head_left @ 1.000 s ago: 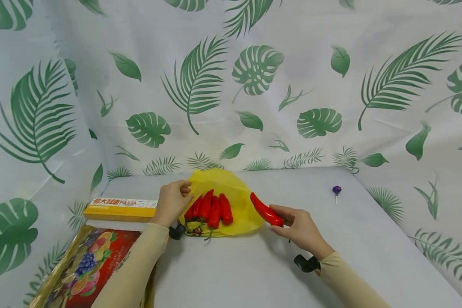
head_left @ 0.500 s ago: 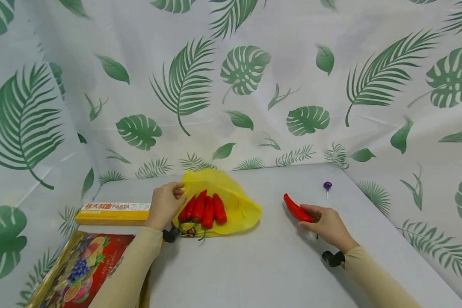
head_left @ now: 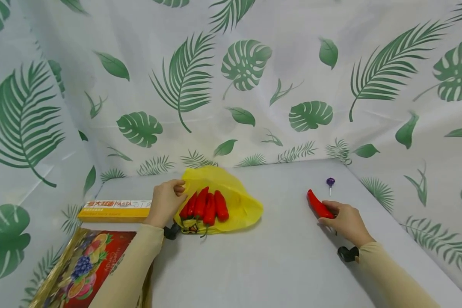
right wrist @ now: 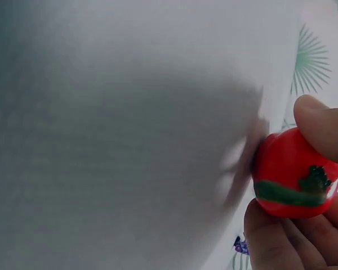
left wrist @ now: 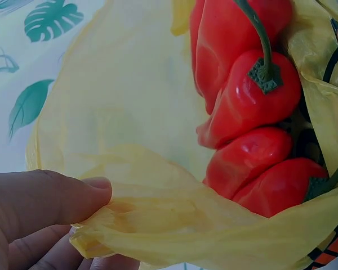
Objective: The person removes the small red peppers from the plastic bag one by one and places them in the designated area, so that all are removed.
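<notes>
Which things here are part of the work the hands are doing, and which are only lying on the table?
In the work:
- red pepper, held by the right hand
- yellow plastic bag, its edge pinched by the left hand
- red peppers in the bag

Only lying about:
- pasta box
- purple lollipop
- fruit-printed box
</notes>
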### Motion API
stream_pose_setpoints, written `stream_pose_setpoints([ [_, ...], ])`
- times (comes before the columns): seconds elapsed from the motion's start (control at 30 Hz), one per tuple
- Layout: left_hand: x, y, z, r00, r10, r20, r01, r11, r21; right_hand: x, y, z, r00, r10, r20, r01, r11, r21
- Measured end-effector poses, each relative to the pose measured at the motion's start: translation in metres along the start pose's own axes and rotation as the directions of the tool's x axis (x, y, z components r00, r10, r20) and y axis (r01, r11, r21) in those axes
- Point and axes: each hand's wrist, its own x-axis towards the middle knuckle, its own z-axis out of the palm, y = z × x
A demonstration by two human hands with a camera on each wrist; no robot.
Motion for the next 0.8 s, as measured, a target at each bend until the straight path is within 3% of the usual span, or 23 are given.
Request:
stream_pose_setpoints([
  [0.5,0.000,0.004,-0.001,1.000,0.018,-0.006,-0.018,1.000,-0.013,-0.002,-0.014,-0.005,1.000,-0.019,-0.020,0.017,0.997,-0.081],
  [0.63,0.000,0.002,-0.001,1.000,0.020,-0.013,-0.021,1.000,-0.020,-0.004,-0.037,-0.002,0.996,-0.073,-0.058,0.071,0.997,-0.035],
  [0.8,-0.001,-0.001,-0.002,1.000,0.027,-0.012,-0.028,0.999,-0.036,-0.005,-0.072,0.018,0.983,-0.175,-0.053,0.181,0.973,0.142],
])
